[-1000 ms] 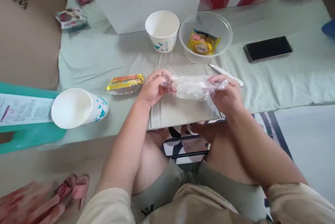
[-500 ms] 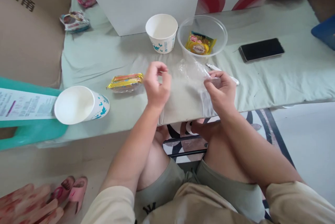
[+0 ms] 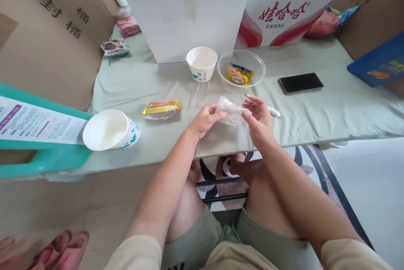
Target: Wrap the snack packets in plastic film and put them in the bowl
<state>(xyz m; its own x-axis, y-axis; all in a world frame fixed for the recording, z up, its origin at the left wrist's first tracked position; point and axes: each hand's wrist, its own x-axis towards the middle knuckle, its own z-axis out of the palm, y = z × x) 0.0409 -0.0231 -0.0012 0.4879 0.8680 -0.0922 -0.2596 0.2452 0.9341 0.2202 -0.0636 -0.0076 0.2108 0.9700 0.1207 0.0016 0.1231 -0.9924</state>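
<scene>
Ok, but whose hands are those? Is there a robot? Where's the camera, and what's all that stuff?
No robot here: a person is using their own left hand and right hand. The camera is worn on their head, looking forward and down. Both hands hold crinkled clear plastic film.

On the pale green cloth are two blue-patterned paper cups, one at the left and one farther back; a clear plastic bowl holding a yellow snack packet; another yellow-wrapped snack; a phone; and a slim white tool, partly hidden by the right hand.
</scene>
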